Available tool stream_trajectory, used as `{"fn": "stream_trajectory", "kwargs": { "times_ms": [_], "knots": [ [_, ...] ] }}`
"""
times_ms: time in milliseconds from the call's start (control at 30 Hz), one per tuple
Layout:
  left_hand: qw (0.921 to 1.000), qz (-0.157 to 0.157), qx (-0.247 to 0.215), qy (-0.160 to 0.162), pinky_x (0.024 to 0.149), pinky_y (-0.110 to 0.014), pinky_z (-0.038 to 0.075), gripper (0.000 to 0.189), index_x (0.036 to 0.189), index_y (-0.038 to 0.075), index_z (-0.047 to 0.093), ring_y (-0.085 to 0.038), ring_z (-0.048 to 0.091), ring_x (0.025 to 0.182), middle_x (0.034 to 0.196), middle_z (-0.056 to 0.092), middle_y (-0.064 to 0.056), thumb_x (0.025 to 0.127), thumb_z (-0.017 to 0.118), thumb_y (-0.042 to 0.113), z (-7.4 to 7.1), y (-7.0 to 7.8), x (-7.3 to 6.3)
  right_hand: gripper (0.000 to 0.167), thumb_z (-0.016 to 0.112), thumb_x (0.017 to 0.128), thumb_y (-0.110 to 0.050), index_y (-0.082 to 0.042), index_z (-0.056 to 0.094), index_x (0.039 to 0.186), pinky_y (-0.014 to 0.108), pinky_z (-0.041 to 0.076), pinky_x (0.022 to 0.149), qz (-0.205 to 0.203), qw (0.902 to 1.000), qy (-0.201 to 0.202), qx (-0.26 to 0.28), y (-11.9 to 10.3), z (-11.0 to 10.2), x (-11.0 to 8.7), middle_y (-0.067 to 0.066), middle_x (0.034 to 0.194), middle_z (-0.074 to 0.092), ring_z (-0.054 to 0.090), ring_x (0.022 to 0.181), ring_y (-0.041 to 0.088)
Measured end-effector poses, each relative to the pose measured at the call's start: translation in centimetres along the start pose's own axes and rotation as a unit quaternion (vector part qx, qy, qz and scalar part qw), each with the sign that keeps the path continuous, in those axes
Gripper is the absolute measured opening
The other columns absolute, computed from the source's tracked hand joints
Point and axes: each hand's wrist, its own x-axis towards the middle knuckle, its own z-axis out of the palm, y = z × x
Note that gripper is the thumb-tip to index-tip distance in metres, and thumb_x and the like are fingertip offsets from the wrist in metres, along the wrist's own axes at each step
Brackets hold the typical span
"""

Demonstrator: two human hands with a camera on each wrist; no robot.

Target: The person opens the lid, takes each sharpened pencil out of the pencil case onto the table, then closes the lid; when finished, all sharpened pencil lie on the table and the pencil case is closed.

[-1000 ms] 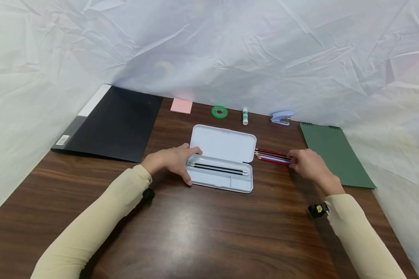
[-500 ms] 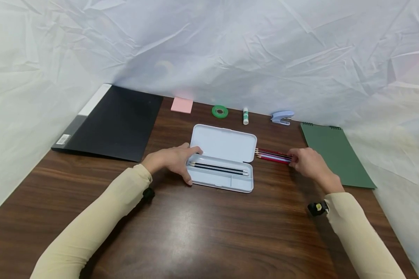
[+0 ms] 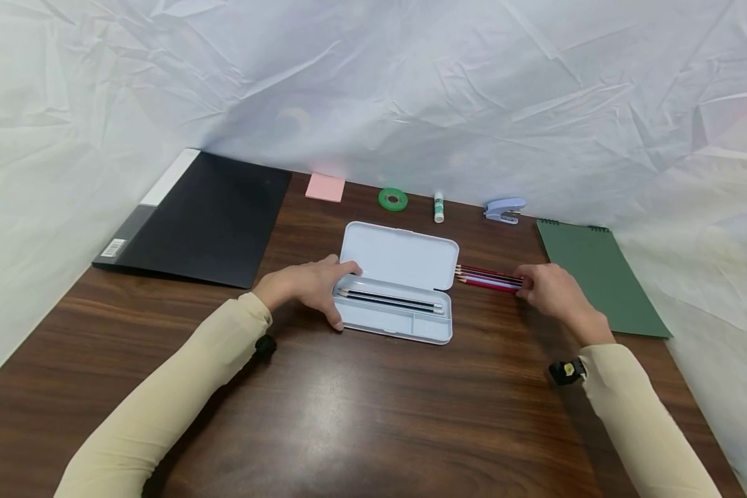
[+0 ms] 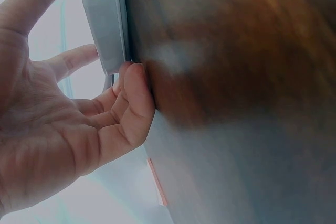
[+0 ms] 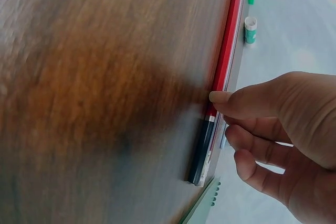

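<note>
A white pencil case (image 3: 398, 257) lies with its lid open in the middle of the table. Two dark pencils (image 3: 389, 301) rest in its long compartment. My left hand (image 3: 308, 285) spans the case's left end, thumb at the front edge and fingers by the hinge side; its wrist view shows the fingers curled at the end of the case (image 4: 105, 22). To the right, several coloured pencils (image 3: 487, 285) lie side by side, tips toward the case. My right hand (image 3: 552, 294) pinches their back ends, with the thumb on a red pencil (image 5: 227, 43) with a dark end.
A black folder (image 3: 218, 214) lies at the left, a green spiral notebook (image 3: 600, 277) at the right. Along the back are pink sticky notes (image 3: 325, 187), green tape (image 3: 382, 199), a glue stick (image 3: 438, 207) and a blue stapler (image 3: 503, 207). White sheeting hangs behind.
</note>
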Motion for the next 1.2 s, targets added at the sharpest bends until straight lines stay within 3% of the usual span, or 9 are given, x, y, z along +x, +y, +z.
{"fn": "stream_trajectory", "kwargs": {
  "times_ms": [233, 400, 567, 700, 900, 1200],
  "knots": [
    [1.0000, 0.000, 0.002, 0.000, 0.089, -0.042, 0.047, 0.099, 0.153, 0.024, 0.034, -0.027, 0.054, 0.104, 0.133, 0.044, -0.016, 0.071, 0.089, 0.037, -0.1, 0.2, -0.2, 0.024, 0.076, 0.084, -0.007, 0.001, 0.067, 0.105, 0.043, 0.042, 0.064, -0.025, 0.9981, 0.053, 0.021, -1.3, -0.4, 0.1, 0.009, 0.079, 0.062, 0.053, 0.069, 0.023],
    [1.0000, 0.002, 0.000, 0.002, 0.091, -0.043, 0.046, 0.099, 0.153, 0.023, 0.034, -0.028, 0.053, 0.106, 0.133, 0.044, -0.016, 0.071, 0.089, 0.036, -0.2, 0.3, -0.3, 0.041, 0.077, 0.085, -0.010, 0.001, 0.064, 0.123, 0.046, 0.046, 0.072, -0.052, 0.9926, 0.093, 0.058, -4.0, -0.9, 0.8, 0.017, 0.094, 0.067, 0.059, 0.081, 0.030],
    [1.0000, 0.001, -0.007, 0.001, 0.093, -0.044, 0.046, 0.099, 0.153, 0.024, 0.034, -0.028, 0.052, 0.110, 0.135, 0.044, -0.017, 0.072, 0.089, 0.036, -0.1, 0.3, -0.3, 0.041, 0.078, 0.085, -0.011, -0.002, 0.065, 0.123, 0.045, 0.051, 0.075, -0.097, 0.9851, 0.101, 0.099, -7.4, -0.8, 1.6, 0.015, 0.100, 0.072, 0.066, 0.086, 0.028],
    [1.0000, 0.000, -0.006, 0.001, 0.093, -0.044, 0.046, 0.099, 0.153, 0.024, 0.034, -0.028, 0.052, 0.109, 0.134, 0.044, -0.016, 0.071, 0.089, 0.036, -0.1, 0.4, -0.4, 0.039, 0.078, 0.085, -0.010, -0.002, 0.067, 0.122, 0.041, 0.054, 0.074, -0.144, 0.9794, 0.081, 0.116, -10.3, -0.7, 2.0, 0.011, 0.097, 0.073, 0.068, 0.085, 0.023],
    [1.0000, -0.003, -0.004, 0.001, 0.092, -0.043, 0.046, 0.099, 0.152, 0.024, 0.034, -0.027, 0.053, 0.107, 0.132, 0.045, -0.016, 0.072, 0.089, 0.036, -0.2, 0.4, -0.4, 0.039, 0.078, 0.086, -0.011, -0.006, 0.068, 0.123, 0.038, 0.056, 0.078, -0.189, 0.9751, 0.013, 0.116, -13.9, -0.4, 2.6, 0.007, 0.099, 0.075, 0.069, 0.087, 0.017],
    [1.0000, -0.004, -0.007, 0.000, 0.093, -0.043, 0.046, 0.098, 0.152, 0.024, 0.034, -0.028, 0.052, 0.109, 0.132, 0.045, -0.015, 0.072, 0.089, 0.036, -0.1, 0.5, -0.2, 0.031, 0.080, 0.083, -0.011, -0.010, 0.071, 0.113, 0.035, 0.053, 0.072, -0.235, 0.9716, -0.012, 0.030, -16.6, 0.7, 3.4, 0.001, 0.094, 0.075, 0.066, 0.080, 0.015]
  ]
}}
